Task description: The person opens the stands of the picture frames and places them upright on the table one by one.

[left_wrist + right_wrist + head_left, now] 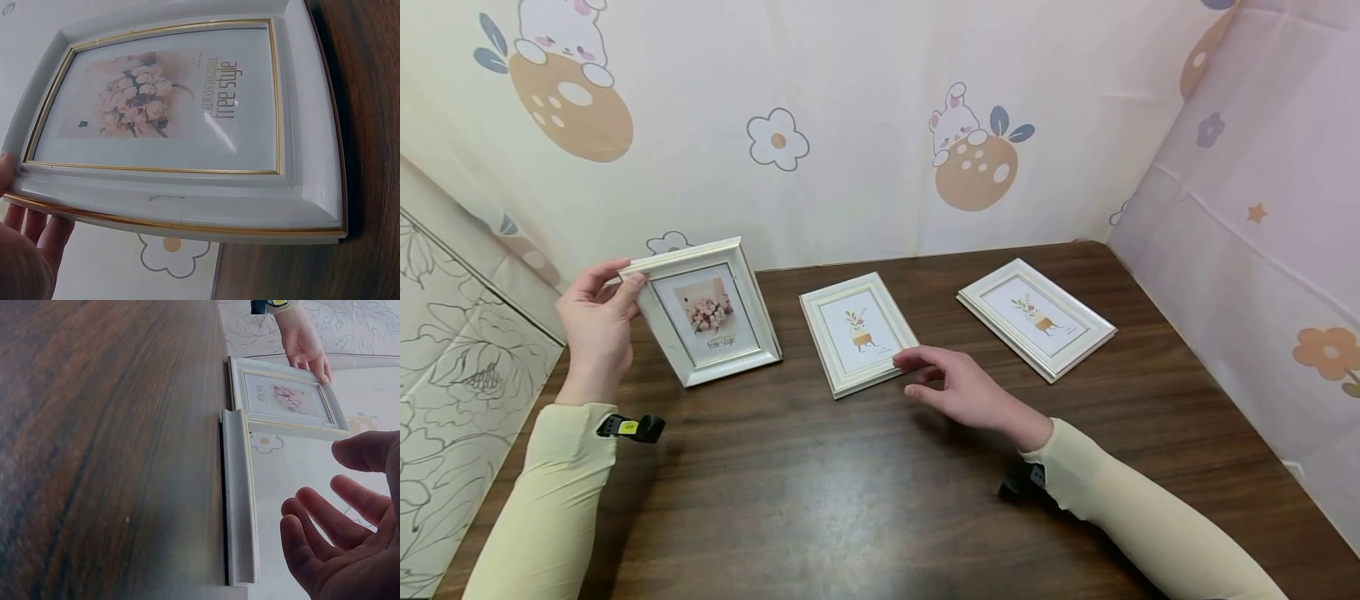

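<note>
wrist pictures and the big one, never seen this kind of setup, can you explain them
There is no machine here, only a person's left hand and right hand, both bare. The large picture comes from a camera worn on the head, looking forward and down. The two smaller ones come from cameras worn on the wrists, one on each, showing that hand's work close up. On the brown table, two frames with plant pictures lie face up: the middle frame and the right frame. The left hand holds a third, the flower frame, roughly upright by an upper corner. The right hand holds nothing; its fingers are near the middle frame.
</note>
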